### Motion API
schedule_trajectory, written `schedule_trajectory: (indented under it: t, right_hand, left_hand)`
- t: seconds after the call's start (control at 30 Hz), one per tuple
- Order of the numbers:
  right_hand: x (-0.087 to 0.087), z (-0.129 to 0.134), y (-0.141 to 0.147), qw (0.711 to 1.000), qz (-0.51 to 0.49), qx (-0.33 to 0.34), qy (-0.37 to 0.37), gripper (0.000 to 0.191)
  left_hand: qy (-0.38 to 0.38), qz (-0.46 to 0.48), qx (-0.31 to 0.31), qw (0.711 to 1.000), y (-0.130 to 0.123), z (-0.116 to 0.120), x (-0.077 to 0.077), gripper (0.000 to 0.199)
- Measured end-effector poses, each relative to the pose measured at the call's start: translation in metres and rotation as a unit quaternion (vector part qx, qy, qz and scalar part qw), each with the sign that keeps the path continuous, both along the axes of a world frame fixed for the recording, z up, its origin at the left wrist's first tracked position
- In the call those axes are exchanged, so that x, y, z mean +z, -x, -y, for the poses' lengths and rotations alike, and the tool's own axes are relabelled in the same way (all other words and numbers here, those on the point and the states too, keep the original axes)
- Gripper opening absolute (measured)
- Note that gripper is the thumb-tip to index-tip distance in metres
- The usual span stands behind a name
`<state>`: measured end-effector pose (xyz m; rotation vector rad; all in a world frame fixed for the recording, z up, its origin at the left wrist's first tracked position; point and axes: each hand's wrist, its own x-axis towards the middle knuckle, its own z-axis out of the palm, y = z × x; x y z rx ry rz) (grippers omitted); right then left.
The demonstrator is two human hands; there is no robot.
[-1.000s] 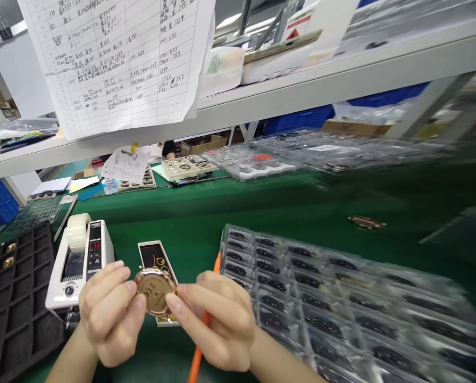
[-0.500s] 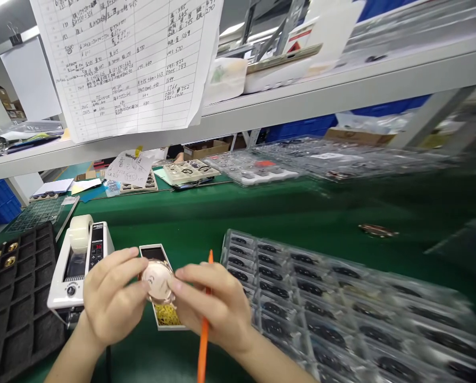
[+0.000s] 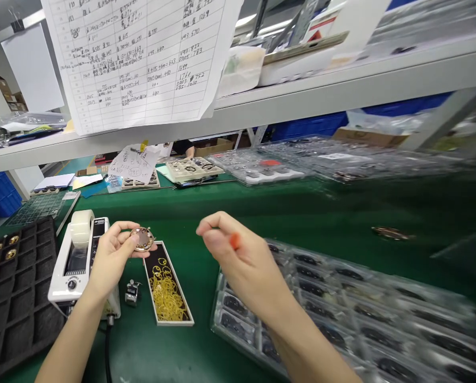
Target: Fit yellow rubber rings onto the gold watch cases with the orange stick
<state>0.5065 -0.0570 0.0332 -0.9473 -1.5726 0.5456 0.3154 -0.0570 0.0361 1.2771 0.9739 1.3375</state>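
Observation:
My left hand pinches a round rose-gold watch case by its edge, above the top end of a narrow white box. That box holds many thin yellow rings. My right hand is curled closed in the air, to the right of the watch case and apart from it. A blurred orange end of a slim stick-like tool pokes out of its fingers; the rest of the tool is hidden. A small metal tally counter stands below my left hand, beside the box.
A white tape dispenser and a black compartment tray with gold pieces stand at left. Clear trays of dark parts cover the right. A shelf with a hanging handwritten sheet crosses above. A person's arm shows behind.
My right hand has left the watch case and moved up and right, the orange tool with it. My left hand has moved slightly up and left; the case now shows its other side.

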Motion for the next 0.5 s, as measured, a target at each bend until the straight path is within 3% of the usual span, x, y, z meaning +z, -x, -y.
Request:
schedule_trajectory:
  t: [0.1,0.2,0.3,0.5]
  right_hand:
    - [-0.001,0.000,0.002,0.980,0.178,-0.054,-0.073,0.048]
    - [-0.006,-0.003,0.011,0.926,0.303,-0.115,-0.192,0.044]
    - [-0.012,-0.008,0.018,0.882,0.358,-0.154,-0.266,0.039]
    - [-0.012,-0.011,0.017,0.853,0.388,-0.169,-0.303,0.033]
  left_hand:
    - [-0.012,-0.007,0.027,1.000,-0.002,0.000,-0.002,0.037]
    - [-0.013,-0.028,0.038,0.999,-0.004,0.002,-0.001,0.034]
    - [-0.016,-0.052,0.046,0.997,-0.005,0.005,-0.001,0.031]
    - [-0.030,-0.108,0.079,0.990,-0.004,0.007,-0.004,0.028]
